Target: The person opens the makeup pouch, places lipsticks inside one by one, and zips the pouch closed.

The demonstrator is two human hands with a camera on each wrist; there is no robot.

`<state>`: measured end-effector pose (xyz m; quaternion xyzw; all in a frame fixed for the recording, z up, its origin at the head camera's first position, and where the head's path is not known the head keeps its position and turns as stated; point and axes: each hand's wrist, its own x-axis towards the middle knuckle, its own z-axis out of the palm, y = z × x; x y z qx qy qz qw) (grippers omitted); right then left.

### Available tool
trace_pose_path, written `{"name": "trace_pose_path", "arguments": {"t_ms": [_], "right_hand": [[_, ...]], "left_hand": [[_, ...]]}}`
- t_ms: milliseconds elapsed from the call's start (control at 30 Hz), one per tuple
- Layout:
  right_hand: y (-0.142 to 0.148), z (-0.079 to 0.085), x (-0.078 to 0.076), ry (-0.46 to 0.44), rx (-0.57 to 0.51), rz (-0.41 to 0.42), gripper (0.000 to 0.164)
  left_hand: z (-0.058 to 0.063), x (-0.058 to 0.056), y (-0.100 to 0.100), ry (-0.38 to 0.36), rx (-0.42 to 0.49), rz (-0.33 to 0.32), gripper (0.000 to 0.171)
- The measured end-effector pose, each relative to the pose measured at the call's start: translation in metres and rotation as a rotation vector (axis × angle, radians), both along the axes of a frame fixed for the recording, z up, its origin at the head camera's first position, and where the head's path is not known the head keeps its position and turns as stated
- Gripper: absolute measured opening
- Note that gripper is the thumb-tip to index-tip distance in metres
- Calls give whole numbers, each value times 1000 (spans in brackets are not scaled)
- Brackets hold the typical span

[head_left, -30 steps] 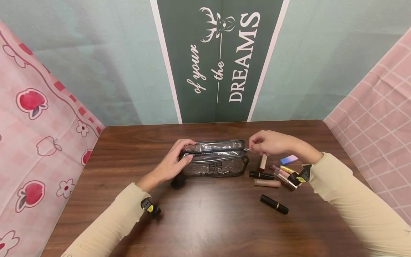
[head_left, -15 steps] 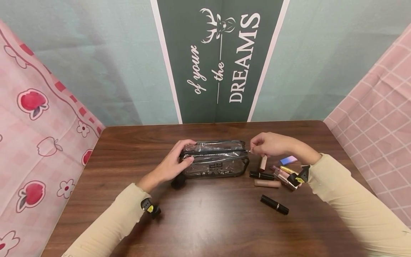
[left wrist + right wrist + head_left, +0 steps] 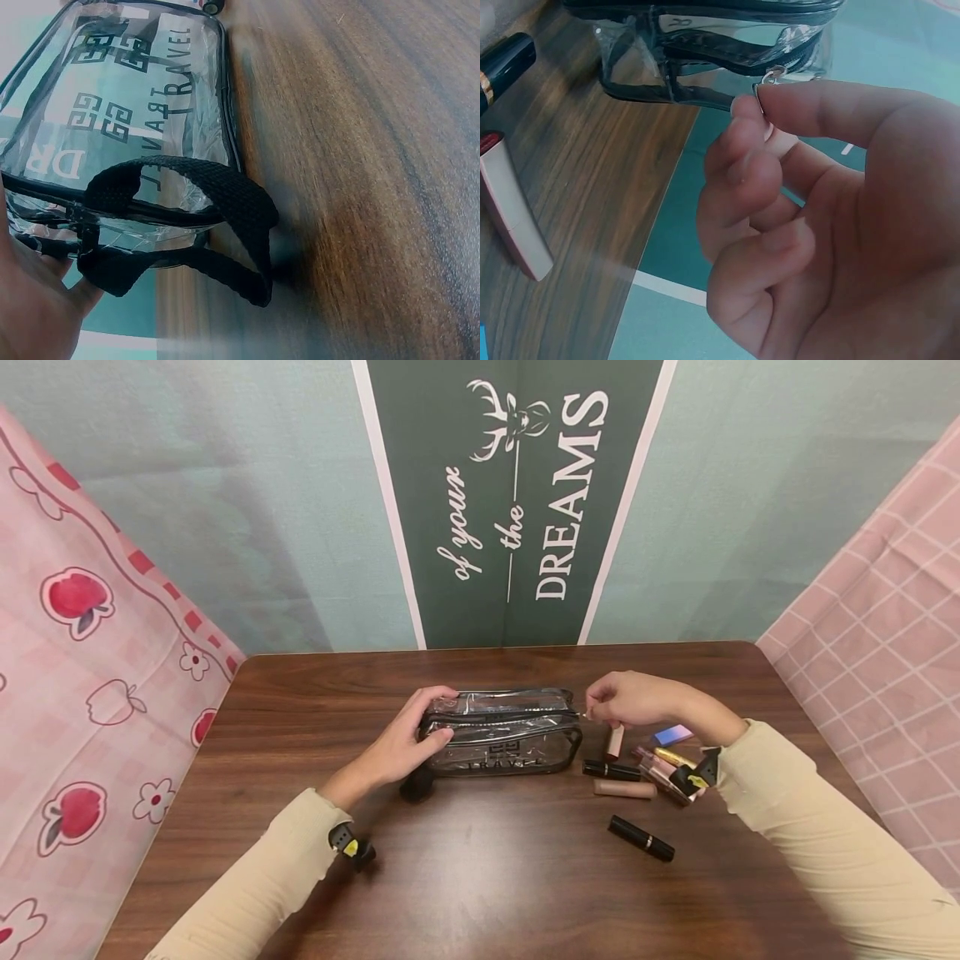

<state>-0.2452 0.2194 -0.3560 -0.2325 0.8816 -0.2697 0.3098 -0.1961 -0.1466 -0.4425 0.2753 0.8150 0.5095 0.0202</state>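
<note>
Left hand (image 3: 401, 745) grips the bag's left end, thumb on the near side, fingers on the far side. Loose hold could let the bag slide right under a pull; too hard a squeeze could buckle the soft plastic and kink the zip. Black strap (image 3: 240, 206) hangs in a loop just beside this hand; a finger could snag in it. Clear bag (image 3: 502, 756) stands on the table (image 3: 480, 885), zip side up, between the two hands. Can't tell how far the zip is undone. Zipper pull (image 3: 773, 74) is at the right end; a sideways or upward tug could jam the slider or tip the bag. Right hand (image 3: 637, 697) pinches the pull, thumb against index, other fingers curled; small tab, so the pinch could slip. Lipstick (image 3: 615, 742) lies just below that hand, black tube (image 3: 611, 770) and beige tube (image 3: 625, 788) near it; a dropped wrist or shifting bag could knock them rolling. Lone black tube (image 3: 641, 838) lies nearer the person, could roll too if bumped by the sleeve.
</note>
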Motion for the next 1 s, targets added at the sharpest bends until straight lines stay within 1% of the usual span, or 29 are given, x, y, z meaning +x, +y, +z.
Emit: {"name": "trace_pose_path", "arguments": {"t_ms": [167, 300, 567, 733, 867, 1000], "right_hand": [[1, -5, -1, -39, 4, -8, 20], [1, -11, -1, -69, -7, -7, 17], [-1, -29, -1, -80, -21, 5, 20], [-3, -43, -1, -150, -53, -38, 25], [-6, -52, -1, -166, -53, -70, 21], [-5, -56, -1, -166, -62, -88, 19]], "left_hand": [[0, 0, 0, -7, -3, 1, 51], [-1, 0, 0, 0, -6, -2, 52], [-1, 0, -1, 6, -12, -3, 53], [-2, -1, -1, 13, -11, -5, 54], [-1, -1, -1, 15, -5, -11, 55], [-1, 0, -1, 9, -1, -19, 56]]}}
